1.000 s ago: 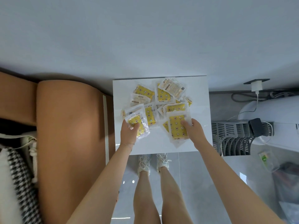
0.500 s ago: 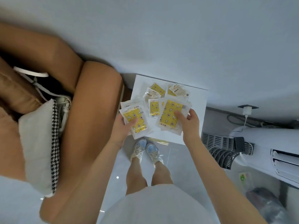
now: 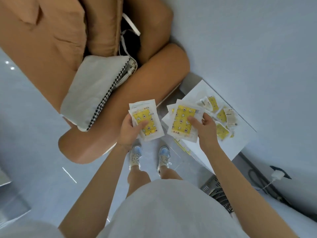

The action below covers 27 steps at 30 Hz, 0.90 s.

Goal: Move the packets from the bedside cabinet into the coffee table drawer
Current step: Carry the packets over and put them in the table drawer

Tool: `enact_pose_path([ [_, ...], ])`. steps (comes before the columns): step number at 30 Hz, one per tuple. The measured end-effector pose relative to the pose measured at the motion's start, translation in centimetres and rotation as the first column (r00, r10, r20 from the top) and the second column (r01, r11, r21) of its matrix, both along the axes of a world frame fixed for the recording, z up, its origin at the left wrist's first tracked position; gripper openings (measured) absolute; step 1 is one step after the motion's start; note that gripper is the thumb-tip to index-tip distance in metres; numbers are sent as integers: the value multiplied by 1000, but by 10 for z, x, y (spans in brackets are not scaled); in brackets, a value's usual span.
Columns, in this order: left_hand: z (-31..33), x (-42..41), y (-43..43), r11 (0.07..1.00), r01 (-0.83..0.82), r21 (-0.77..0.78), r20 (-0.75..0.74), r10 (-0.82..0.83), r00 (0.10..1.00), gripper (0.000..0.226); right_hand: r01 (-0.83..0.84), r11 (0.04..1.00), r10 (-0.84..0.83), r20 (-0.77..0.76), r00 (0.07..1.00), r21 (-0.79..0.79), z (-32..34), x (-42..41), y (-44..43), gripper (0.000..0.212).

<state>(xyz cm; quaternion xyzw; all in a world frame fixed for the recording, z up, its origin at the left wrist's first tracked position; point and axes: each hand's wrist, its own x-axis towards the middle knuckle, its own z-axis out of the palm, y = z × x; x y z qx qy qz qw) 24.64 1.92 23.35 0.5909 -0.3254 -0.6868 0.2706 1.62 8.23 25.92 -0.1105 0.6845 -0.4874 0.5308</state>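
a tan sofa [image 3: 51,48] fills the upper left, with a grey cushion [image 3: 96,88] edged in houndstooth propped against its arm. just right of the sofa arm, off the bedside cabinet and above the floor [image 3: 34,127], the left hand [image 3: 130,131] holds a left stack of packets [image 3: 151,115]: the thumb lies across the yellow face of the top packet and the fingers curl under the stack. below the hands the person's shoes [image 3: 135,154] stand on the floor.

next comes the right hand [image 3: 205,131], gripping a right stack of packets [image 3: 181,117] over the near left edge of the bedside cabinet [image 3: 240,145]. its thumb presses on the yellow star-and-moon print and its fingers wrap round the stack's right edge from behind. the two stacks sit side by side, apart.

further right, loose packets [image 3: 222,115] lie overlapping on the white cabinet top, gathered along the edge nearest the wall, some yellow side up and some showing a pale back. how many there are cannot be told. at the far right a white charger plug [image 3: 277,175] sits low against the wall.
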Motion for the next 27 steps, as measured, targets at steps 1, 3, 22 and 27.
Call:
enact_pose_path([
  [1, 1, 16, 3, 999, -39, -3, 16, 39, 999, 36, -49, 999, 49, -1, 999, 0, 2, 13, -6, 20],
  [3, 3, 49, 11, 995, -100, -18, 51, 101, 994, 35, -136, 991, 136, 2, 991, 13, 4, 43, -17, 23],
  [22, 14, 479, 125, 735, -676, -45, 115, 676, 728, 37, -629, 772, 625, 72, 777, 89, -5, 488, -35, 28],
  [27, 11, 569, 147, 609, -792, -32, 88, 791, 605, 33, -691, 718, 684, 102, 722, 83, -2, 582, -36, 33],
])
